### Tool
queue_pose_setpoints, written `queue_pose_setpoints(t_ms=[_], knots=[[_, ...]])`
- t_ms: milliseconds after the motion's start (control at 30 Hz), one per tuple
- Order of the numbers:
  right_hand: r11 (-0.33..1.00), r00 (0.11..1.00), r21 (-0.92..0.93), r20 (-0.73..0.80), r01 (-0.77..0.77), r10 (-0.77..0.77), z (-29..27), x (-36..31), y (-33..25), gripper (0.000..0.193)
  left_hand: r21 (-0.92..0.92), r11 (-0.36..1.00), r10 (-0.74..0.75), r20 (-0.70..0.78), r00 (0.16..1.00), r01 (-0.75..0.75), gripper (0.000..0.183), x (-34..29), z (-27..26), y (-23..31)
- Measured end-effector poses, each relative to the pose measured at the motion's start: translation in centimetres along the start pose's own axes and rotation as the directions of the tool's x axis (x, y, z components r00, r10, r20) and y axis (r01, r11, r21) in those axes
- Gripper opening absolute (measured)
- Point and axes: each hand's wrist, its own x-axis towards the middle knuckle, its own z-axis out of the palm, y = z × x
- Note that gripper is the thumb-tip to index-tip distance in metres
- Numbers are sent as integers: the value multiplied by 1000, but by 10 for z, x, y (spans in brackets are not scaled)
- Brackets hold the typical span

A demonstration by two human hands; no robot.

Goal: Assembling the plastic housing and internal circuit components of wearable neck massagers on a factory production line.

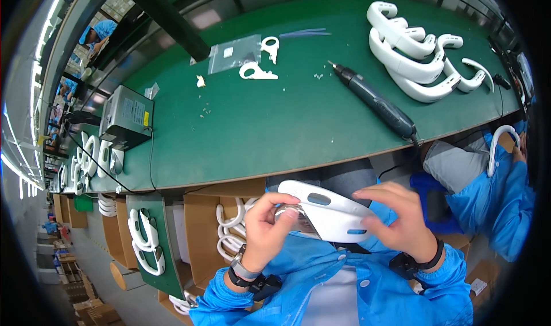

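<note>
In front of my chest is a white curved plastic shell (334,216), with an oval slot near its upper edge and another slot at its lower right. It looks like part of a neck fan. My left hand (265,228) pinches its left end, thumb over a shiny, see-through-looking section. At the right end, my right hand (406,221) has its fingers by the upper edge and its thumb, slightly blurred, near the lower slot. Beyond them on the green bench (247,136) lies a dark electric screwdriver (376,101), its tip pointing to the far left.
White U-shaped housings (416,68) are piled at the far right. Two white ring-ended pieces (256,72), a clear bag (235,53) and tiny screws lie further back. A grey box (126,116) with a cable stands left. Cartons (201,234) hold white parts below. A co-worker (488,188) sits right.
</note>
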Motion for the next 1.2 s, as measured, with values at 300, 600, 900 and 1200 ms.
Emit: queue_pose_setpoints(t_ms=[300,600,900,1200], knots=[[979,994,172,-6,106,-106,15,0,17,65,-25,996,82,7,997,-82,24,37,-17,51],[880,999,473,-2,29,-32,3,27,-8,63,403,760,341,420,841,-509,56,50,-21,119],[923,994,369,-47,111,-100,0,35,-13,60,312,822,354,377,856,-477,49,53,-18,118],[909,942,-308,-93,282,-324,-5,52,-35,56,541,672,418,288,862,-506,38,47,-1,128]])
